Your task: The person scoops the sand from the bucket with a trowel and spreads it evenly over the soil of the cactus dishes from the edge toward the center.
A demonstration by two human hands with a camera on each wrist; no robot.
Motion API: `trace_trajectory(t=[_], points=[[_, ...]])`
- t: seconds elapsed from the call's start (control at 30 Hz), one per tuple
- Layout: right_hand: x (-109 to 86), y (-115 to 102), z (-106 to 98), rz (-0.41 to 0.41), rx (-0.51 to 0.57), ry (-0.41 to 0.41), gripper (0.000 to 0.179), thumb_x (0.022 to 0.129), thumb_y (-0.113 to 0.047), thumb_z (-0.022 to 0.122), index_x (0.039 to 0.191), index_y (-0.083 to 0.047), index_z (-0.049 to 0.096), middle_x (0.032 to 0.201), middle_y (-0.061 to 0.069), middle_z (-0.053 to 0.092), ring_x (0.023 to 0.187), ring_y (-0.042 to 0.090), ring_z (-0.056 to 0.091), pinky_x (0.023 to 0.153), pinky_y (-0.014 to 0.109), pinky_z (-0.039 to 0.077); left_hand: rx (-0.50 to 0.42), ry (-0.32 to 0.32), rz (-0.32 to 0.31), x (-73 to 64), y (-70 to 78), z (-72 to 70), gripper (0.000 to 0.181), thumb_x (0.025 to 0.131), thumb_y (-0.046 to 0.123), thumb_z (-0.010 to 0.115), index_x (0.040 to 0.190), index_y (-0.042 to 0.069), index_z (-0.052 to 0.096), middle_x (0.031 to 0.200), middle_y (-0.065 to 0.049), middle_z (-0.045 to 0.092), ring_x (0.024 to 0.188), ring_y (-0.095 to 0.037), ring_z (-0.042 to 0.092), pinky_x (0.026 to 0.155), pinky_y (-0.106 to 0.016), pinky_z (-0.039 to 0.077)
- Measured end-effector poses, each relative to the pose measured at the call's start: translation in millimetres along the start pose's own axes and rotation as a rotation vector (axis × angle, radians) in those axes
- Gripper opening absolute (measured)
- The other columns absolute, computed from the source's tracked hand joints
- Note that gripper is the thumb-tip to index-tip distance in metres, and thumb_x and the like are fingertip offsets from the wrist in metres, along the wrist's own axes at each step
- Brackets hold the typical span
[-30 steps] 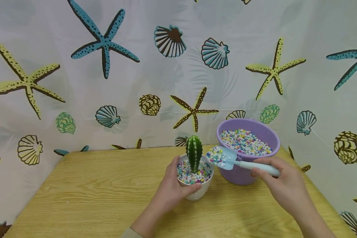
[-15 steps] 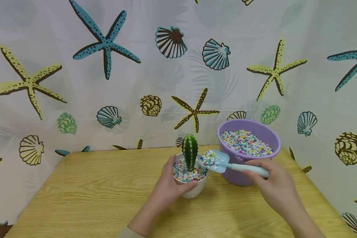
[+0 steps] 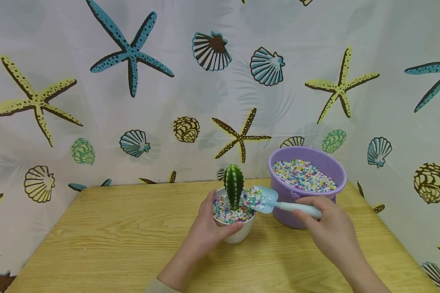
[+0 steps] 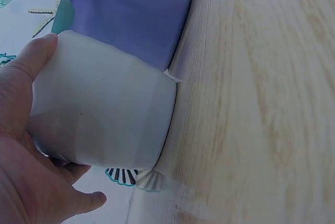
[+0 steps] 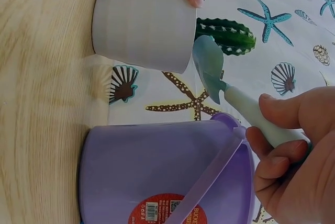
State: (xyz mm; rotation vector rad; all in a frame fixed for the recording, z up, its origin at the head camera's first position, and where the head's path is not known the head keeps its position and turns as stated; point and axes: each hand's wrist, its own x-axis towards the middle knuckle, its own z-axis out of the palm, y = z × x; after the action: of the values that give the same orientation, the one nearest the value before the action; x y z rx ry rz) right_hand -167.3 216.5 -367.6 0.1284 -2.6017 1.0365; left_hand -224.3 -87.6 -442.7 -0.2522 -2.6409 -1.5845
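A white flower pot [image 3: 238, 232] stands on the table with a green cactus [image 3: 233, 186] upright in colourful pebbles [image 3: 223, 209]. My left hand [image 3: 210, 234] grips the pot from its left side, thumb across the front near the rim; the left wrist view shows the pot [image 4: 104, 103] between thumb and fingers. My right hand [image 3: 330, 224] holds the handle of a light blue hand shovel [image 3: 267, 199], seen edge-on as a shovel [image 5: 208, 64] in the right wrist view. Its blade carries a heap of pebbles, and its tip overlaps the pot's right rim beside the cactus.
Behind and right of the pot stands a purple bucket [image 3: 289, 213] holding many more colourful pebbles [image 3: 304, 175]. Its handle [image 5: 209, 177] hangs down in the right wrist view. A patterned cloth [image 3: 161, 101] with starfish and shells hangs behind the wooden table [image 3: 124, 228].
My right hand has brought the loaded shovel leftward from the bucket's front to the pot's rim. My left hand and the pot have shifted slightly left.
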Motion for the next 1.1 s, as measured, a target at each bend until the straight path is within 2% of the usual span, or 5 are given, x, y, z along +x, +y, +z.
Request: trace_trajectory(t=[0.23,0.43,0.6,0.87,1.1], points=[[1.0,-0.6,4.7,-0.034,-0.059,0.016,0.03,0.099,-0.031,0.086,0.125,-0.017,0.081,0.113,0.001,0.077,0.085,0.018,0.063,0.073,0.038,0.051,-0.009,0.007,0.01,0.5,-1.7,1.1,0.122,0.084,0.049,0.097,0.174,0.011,0.024,0.165,-0.026,0.04,0.148,-0.044,0.048,0.12,-0.065,0.042],[1.6,-2.7,7.6,-0.061,-0.097,0.024,0.028,0.1,-0.032,0.086,0.124,-0.019,0.082,0.115,-0.003,0.078,0.093,0.018,0.068,0.08,0.043,0.054,-0.009,0.018,0.015,-0.5,-1.1,1.2,0.122,0.084,0.049,0.097,0.174,0.011,0.024,0.164,-0.026,0.041,0.146,-0.044,0.05,0.12,-0.065,0.042],[1.1,-5.0,9.4,-0.083,-0.105,0.039,0.026,0.099,-0.029,0.086,0.122,-0.018,0.082,0.115,-0.002,0.078,0.092,0.018,0.069,0.078,0.045,0.055,-0.003,0.033,0.007,-1.4,1.0,2.1,0.122,0.084,0.049,0.097,0.173,0.01,0.025,0.162,-0.026,0.043,0.144,-0.043,0.052,0.119,-0.064,0.044],[-0.4,-7.4,14.2,-0.179,-0.14,0.108,0.025,0.095,-0.021,0.09,0.118,-0.014,0.082,0.109,0.0,0.078,0.088,0.019,0.071,0.074,0.046,0.057,0.008,0.066,-0.03,-3.8,5.0,6.4,0.128,0.083,0.051,0.098,0.174,0.006,0.02,0.165,-0.029,0.038,0.147,-0.048,0.048,0.121,-0.065,0.042],[-1.1,-7.8,16.6,-0.219,-0.161,0.132,0.026,0.094,-0.019,0.091,0.117,-0.013,0.082,0.106,-0.001,0.076,0.085,0.017,0.069,0.07,0.044,0.056,-0.073,-0.043,-0.082,-5.5,9.3,-7.4,0.131,0.086,0.044,0.097,0.178,0.009,0.01,0.175,-0.029,0.022,0.156,-0.053,0.035,0.125,-0.071,0.03]])
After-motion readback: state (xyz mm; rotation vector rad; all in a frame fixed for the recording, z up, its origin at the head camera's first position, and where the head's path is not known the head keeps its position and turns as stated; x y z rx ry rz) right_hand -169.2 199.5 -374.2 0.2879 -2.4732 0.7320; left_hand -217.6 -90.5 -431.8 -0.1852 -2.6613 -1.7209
